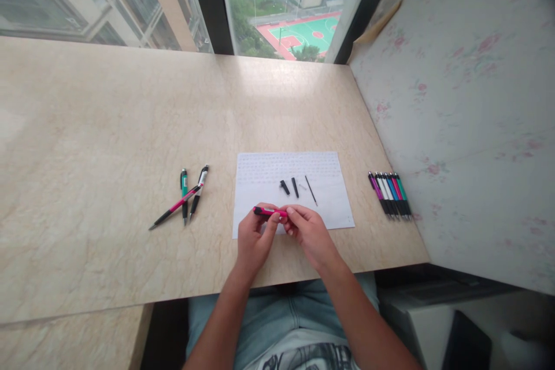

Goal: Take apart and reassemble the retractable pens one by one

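Observation:
My left hand (254, 238) is closed around a pink pen barrel (267, 212) with a black end pointing left. At the barrel's right end the fingertips of my right hand (311, 234) are pinched together; whether a small part sits between them is hidden. Both hands are over the lower edge of a sheet of paper (255, 191) with rows of writing. On the sheet, just beyond the hands, lie a black clip piece (285, 187), a black tapered tube (295, 187), a small spring (302, 187) and a thin dark refill (311, 191).
To the left, a pink pen (176, 206) lies across a green pen (184, 191) and a white pen (199, 192). A row of several pens (390, 195) lies on the right near the papered wall (459, 127). The marble-patterned tabletop (130, 127) reaches back to a window.

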`<state>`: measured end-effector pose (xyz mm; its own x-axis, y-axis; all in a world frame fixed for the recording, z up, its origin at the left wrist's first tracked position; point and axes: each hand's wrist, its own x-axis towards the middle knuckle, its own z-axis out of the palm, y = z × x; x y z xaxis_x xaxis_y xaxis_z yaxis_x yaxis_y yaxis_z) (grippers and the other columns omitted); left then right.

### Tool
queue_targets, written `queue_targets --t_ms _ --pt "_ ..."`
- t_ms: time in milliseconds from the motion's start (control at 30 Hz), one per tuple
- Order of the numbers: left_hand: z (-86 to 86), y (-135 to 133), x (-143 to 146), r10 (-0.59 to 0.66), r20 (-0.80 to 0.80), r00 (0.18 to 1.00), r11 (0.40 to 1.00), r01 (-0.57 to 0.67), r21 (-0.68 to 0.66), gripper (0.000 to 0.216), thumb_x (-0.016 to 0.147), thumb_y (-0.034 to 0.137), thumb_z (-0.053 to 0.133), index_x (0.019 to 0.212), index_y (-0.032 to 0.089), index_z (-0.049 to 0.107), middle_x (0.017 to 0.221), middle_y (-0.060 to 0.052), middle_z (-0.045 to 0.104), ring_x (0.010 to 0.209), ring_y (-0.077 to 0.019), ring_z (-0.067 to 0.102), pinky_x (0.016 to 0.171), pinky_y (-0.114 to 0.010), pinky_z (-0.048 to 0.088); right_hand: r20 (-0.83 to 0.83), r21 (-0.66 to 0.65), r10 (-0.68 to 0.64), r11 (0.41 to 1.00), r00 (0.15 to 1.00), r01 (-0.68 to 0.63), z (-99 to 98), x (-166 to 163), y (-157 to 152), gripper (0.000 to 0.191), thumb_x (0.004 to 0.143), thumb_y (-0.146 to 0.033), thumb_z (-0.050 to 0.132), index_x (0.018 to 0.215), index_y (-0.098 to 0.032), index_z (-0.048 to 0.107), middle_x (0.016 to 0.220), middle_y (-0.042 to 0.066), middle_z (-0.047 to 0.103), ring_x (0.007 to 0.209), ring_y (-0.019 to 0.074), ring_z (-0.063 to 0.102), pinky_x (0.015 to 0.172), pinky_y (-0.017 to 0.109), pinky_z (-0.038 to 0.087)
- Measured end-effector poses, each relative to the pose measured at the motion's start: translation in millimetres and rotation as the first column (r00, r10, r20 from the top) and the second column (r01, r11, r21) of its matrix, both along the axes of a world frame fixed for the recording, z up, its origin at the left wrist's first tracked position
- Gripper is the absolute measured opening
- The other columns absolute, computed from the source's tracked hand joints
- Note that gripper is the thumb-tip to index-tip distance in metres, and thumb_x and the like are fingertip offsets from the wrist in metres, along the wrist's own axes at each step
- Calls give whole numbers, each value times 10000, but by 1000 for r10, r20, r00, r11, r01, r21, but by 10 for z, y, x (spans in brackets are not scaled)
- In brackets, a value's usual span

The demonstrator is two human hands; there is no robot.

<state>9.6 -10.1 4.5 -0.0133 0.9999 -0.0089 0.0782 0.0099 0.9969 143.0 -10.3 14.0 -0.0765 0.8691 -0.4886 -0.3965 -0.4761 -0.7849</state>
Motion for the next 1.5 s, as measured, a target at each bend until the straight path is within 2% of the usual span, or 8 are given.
queue_targets --t_ms 300,467,633,800,900,1200,1367,1500 --pt "51 7 4 51 72 996 997 -47 -55 162 860 322 624 910 168 642 839 -45 691 720 -148 647 675 -267 513 -24 11 -23 1000 999 23 2 72 3 220 752 -365 733 861 -173 729 766 33 645 675 121 523 610 260 404" --pt "86 6 -1 106 84 991 989 -96 -115 197 859 344 621 905 155 648 811 -56 696 719 -157 646 679 -278 512 296 128 -96 990 950 60 -29 324 56 248 770 -362 699 946 -188 705 830 45 682 727 149 582 669 288 464" --pt "67 9 10 105 108 989 988 -91 -127 206 847 353 636 906 156 652 821 -63 702 726 -163 651 674 -276 504 796 362 -279 931 538 -53 -138 654 265 210 828 -325 598 933 -175 700 913 82 702 782 193 620 703 342 502" --pt "41 3 14 80 73 994 992 -72 -100 198 847 348 637 907 160 655 825 -60 702 726 -163 658 669 -275 503 902 395 -321 884 290 -250 -197 724 392 191 851 -232 539 949 -168 690 898 82 696 730 180 606 727 349 498" --pt "35 9 14 66 68 996 993 -59 -101 195 853 345 629 911 161 655 837 -63 706 731 -164 659 675 -277 506 890 425 -351 870 292 -251 -114 614 306 211 885 -223 498 982 -175 679 950 88 682 736 175 598 684 326 493" --pt "27 29 7 45 93 995 994 -35 -99 161 829 327 660 882 175 662 828 -44 699 771 -168 655 718 -280 517 756 502 -148 756 637 -420 129 36 -86 167 913 -246 533 1007 -210 666 922 67 655 703 149 586 623 275 506" --pt "32 41 13 12 57 998 996 -7 -84 149 812 325 677 833 177 672 803 -41 694 744 -162 642 699 -269 504 791 491 -223 788 570 -372 99 230 -54 154 908 -248 533 959 -217 675 872 47 661 668 146 581 640 292 507" --pt "22 43 18 33 38 999 997 -30 -77 147 817 326 669 850 183 675 768 -30 677 691 -150 629 659 -260 490 858 465 -360 848 365 -256 -2 644 -29 173 901 -280 533 953 -200 678 842 50 668 650 154 570 609 297 484"
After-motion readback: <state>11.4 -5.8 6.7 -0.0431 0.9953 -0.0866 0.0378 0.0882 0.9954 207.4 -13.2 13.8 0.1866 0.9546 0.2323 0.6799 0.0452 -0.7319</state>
